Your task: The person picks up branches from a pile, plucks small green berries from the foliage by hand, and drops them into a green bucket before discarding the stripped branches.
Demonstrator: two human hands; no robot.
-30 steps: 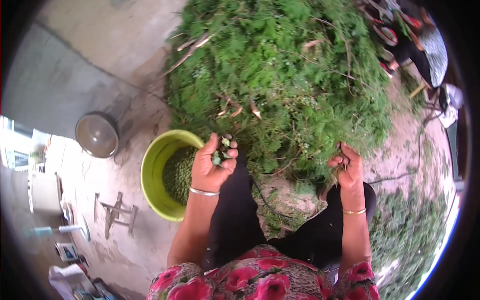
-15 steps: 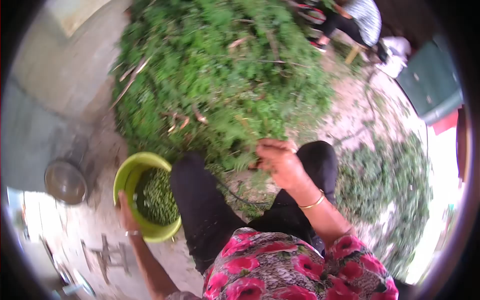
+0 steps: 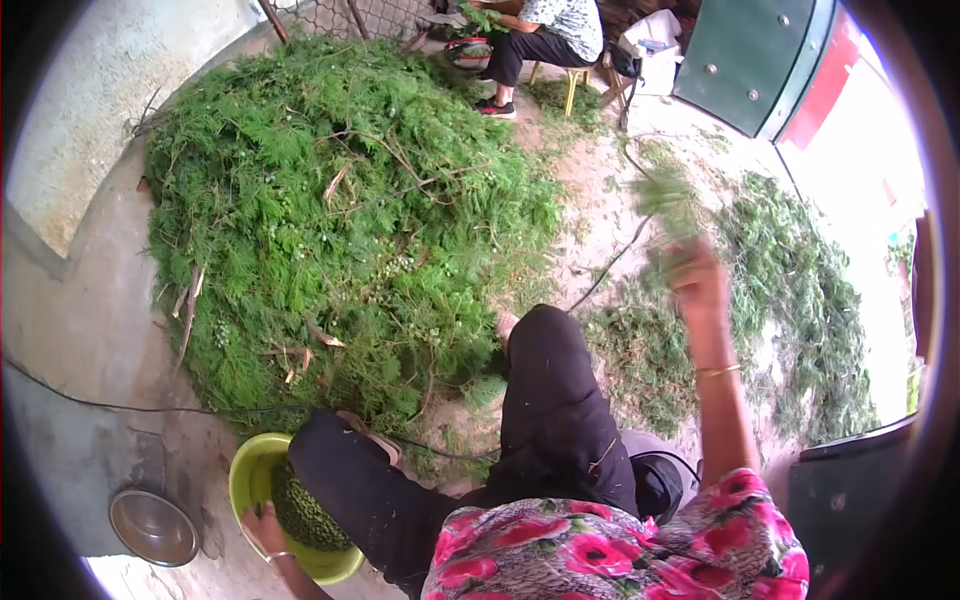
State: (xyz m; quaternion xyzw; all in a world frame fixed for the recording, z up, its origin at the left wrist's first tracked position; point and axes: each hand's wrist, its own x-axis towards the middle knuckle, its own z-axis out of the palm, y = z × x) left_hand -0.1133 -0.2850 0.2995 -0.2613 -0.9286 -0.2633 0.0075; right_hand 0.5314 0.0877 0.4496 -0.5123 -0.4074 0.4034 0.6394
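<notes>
My left hand (image 3: 265,528) is at the left rim of the yellow-green basin (image 3: 252,468), its fingers over the edge near the small green berries (image 3: 303,512); whether it grips the rim is unclear. Out to the right, my right hand (image 3: 697,272) is raised and blurred, closed on a green sprig (image 3: 672,205) that sticks up beyond the fingers. A large heap of green branches (image 3: 330,220) lies in front of my knees. Beneath my right hand spreads a lower pile of greenery (image 3: 645,365).
A person (image 3: 545,35) sits on a yellow stool (image 3: 571,88) beyond the heap. Green metal doors (image 3: 755,60) stand at the upper right. A metal bowl (image 3: 153,527) lies left of the basin. A black cable (image 3: 130,408) crosses the ground.
My right hand has moved from above my knees out to the right, over the other pile. My left hand remains at the basin. The view has shifted, showing more on the right.
</notes>
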